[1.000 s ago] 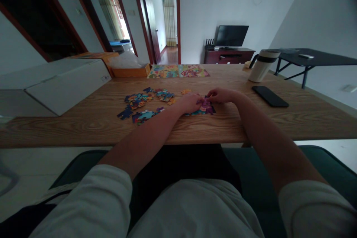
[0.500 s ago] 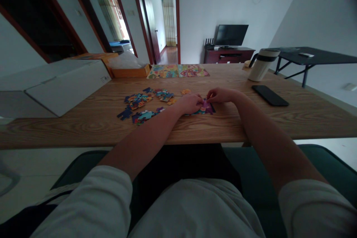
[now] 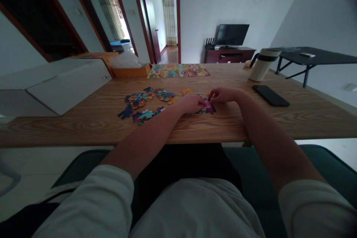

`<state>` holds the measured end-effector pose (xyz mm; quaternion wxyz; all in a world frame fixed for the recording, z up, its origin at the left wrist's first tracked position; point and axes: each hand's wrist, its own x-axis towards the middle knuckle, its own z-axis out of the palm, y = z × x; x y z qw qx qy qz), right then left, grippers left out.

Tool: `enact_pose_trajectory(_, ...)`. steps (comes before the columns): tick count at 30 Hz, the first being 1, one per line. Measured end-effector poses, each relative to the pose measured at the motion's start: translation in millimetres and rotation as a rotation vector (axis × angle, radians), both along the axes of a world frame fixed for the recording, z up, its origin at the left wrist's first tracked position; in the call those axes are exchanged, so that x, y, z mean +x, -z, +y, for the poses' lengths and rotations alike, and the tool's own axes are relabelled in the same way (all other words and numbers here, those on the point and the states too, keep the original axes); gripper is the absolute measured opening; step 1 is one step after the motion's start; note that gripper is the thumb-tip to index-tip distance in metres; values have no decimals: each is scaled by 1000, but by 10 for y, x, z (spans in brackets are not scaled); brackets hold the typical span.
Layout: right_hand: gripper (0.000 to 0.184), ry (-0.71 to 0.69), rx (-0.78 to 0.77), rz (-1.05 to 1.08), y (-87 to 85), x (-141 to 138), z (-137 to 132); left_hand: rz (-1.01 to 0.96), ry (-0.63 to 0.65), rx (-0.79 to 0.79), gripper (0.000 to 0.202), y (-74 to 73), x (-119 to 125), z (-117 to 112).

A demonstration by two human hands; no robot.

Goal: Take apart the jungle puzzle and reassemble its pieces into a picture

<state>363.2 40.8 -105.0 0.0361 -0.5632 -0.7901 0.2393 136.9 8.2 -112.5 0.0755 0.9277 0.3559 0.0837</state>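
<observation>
On the wooden table lies a partly joined jigsaw puzzle [image 3: 208,108], purple and dark blue on its right side. My left hand [image 3: 192,104] rests over its left part and covers much of it, fingertips pressed down on the pieces. At the puzzle's upper right edge, my right hand [image 3: 221,95] has its thumb and fingers pinched together on a small puzzle piece, mostly hidden by the fingers. Left of my hands, loose puzzle pieces [image 3: 138,100] lie in a scattered ring. An orange piece [image 3: 186,91] sits just beyond my left hand.
Beyond the pieces lies a colourful picture sheet [image 3: 178,71]. At the left are a white box [image 3: 72,85] and an orange box tray [image 3: 131,71] with clear plastic. To the right stand a black phone [image 3: 270,95] and a white tumbler [image 3: 263,67].
Both hands stay almost in place at the puzzle. The right fingers have shifted slightly at its upper edge, and the view has moved a little.
</observation>
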Motion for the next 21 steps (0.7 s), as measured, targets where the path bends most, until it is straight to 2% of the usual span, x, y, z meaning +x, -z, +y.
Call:
enact_pose_trajectory(5,30,10,0,-5,9,1,21,88,-46,79,35,-33,-18,-34)
enact_pose_trajectory(8,26,15,49,-25,25,-15,40,20,-117,88,36,-96,-64,-29)
enact_pose_trajectory(11,26,47,100,-44,52,-44,60,-131,-219,115,38,-272,-141,2)
enact_pose_trajectory(14,33,53,131,-33,80,-66,79,-256,-283,117,37,-539,-268,60)
enact_pose_trajectory(17,39,43,161,-44,96,-74,91,-218,-318,78,36,-748,-472,158)
enact_pose_trajectory(19,38,63,172,-70,101,-75,96,-116,-372,53,34,-770,-650,245)
enact_pose_trajectory(21,37,91,163,-90,108,-70,105,-27,-447,31,34,-684,-842,337)
